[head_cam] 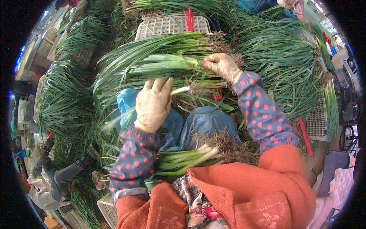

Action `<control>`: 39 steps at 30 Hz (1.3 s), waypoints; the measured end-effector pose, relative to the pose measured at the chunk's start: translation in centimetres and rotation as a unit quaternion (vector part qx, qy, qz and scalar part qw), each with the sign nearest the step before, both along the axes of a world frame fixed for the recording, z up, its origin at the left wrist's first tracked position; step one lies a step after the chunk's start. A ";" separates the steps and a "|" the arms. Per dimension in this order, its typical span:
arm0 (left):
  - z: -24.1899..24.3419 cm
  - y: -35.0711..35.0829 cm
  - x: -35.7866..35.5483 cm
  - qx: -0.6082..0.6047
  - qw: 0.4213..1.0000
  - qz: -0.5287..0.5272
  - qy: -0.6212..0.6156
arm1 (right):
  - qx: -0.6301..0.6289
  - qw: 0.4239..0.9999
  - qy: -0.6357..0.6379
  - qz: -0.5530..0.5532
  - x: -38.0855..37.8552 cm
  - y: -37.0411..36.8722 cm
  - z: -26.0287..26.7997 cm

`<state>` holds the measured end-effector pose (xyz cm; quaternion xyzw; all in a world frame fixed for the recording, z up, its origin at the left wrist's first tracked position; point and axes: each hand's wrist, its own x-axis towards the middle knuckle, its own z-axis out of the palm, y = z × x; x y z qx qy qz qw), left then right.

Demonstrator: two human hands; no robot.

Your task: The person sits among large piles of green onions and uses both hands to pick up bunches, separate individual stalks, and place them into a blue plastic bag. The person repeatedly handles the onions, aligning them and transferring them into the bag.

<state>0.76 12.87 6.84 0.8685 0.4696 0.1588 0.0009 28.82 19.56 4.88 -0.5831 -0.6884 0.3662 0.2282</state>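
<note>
My left hand [154, 103], in a cream glove, is closed around a green onion [179, 90] whose white stem and roots stick out to the right. My right hand [221, 65], gloved too, is at the pale stem end of leafy green stalks, its fingertips pinched; whether it grips a stalk I cannot tell. Under and beyond both hands lies a large pile of green onions [168, 43], roots to the right. Another bunch of green onions [188, 160] rests against my body, its brown roots beside blue plastic [211, 123] over my knees.
A cream plastic crate [171, 25] with a red strap [190, 20] stands beyond the pile. More green onions heap on crates at the right [283, 60] and left [63, 94]. Another person [57, 180] is at the lower left; a co-worker's arm [299, 10] shows at the upper right.
</note>
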 end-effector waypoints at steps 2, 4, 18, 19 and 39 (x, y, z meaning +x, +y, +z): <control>1.1 1.1 0.9 0.118 0.993 -0.028 -0.002 | 0.116 0.990 0.077 0.024 0.4 -2.1 -0.9; 1.0 1.8 1.8 0.161 0.985 -0.061 0.022 | 0.105 0.980 0.169 0.021 1.0 -3.9 -0.1; 0.9 3.9 2.3 -0.020 0.963 -0.200 -0.180 | -0.068 0.965 0.248 0.049 3.7 -8.8 1.1; 0.9 4.0 2.1 -0.074 0.958 -0.208 -0.183 | -0.098 0.960 0.258 0.042 3.4 -9.5 0.8; -1.3 5.6 9.2 0.100 0.961 -0.251 0.063 | 0.069 0.930 0.360 0.018 3.0 -0.9 8.0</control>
